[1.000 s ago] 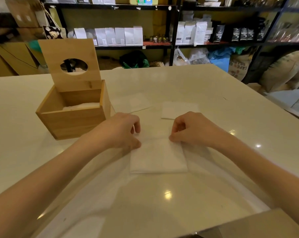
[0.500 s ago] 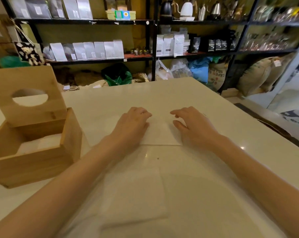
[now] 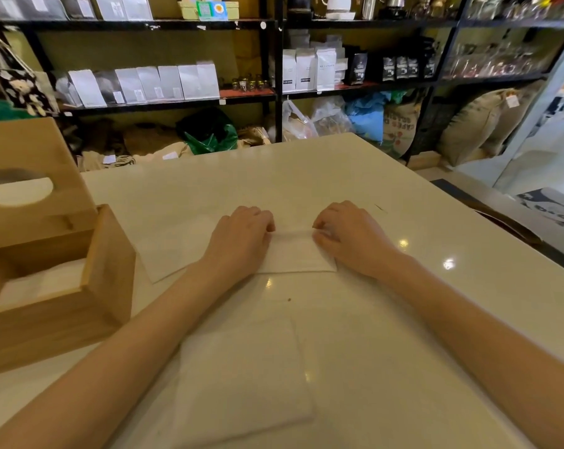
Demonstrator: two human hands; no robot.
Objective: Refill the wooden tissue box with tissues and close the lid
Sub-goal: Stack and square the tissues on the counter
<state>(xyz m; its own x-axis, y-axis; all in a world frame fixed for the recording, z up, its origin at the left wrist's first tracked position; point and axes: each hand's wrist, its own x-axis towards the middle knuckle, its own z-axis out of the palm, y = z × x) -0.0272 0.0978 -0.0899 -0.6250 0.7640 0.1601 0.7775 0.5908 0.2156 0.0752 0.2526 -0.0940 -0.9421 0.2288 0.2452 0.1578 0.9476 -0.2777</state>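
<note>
The box [image 3: 57, 286] sits by the left edge of the table [image 3: 403, 335]. Its lid [image 3: 31, 183] stands up at the back, so the top is open and tissues can go in. Some white tissues [image 3: 41, 283] lie inside already, but there looks to be room for more.

Both hands rest on one tissue [image 3: 293, 254] in the middle of the table. The left hand [image 3: 238, 241] presses on its left side and the right hand [image 3: 348, 238] on its right side. The fingers of both hands are curled down at the far edge of the tissue. They seem to pinch that edge, but I cannot tell if they really hold it or only press it flat. I think the hands are one on each side so the tissue stays straight while it is folded or picked up.

Another flat tissue [image 3: 164, 251] lies just left of that one, partly under the left hand. A folded tissue [image 3: 245, 380] waits near the front edge, between the arms. It is close to the box, so it is easy to drop in.

The lid is not yet closed, so the job is still going.
</note>
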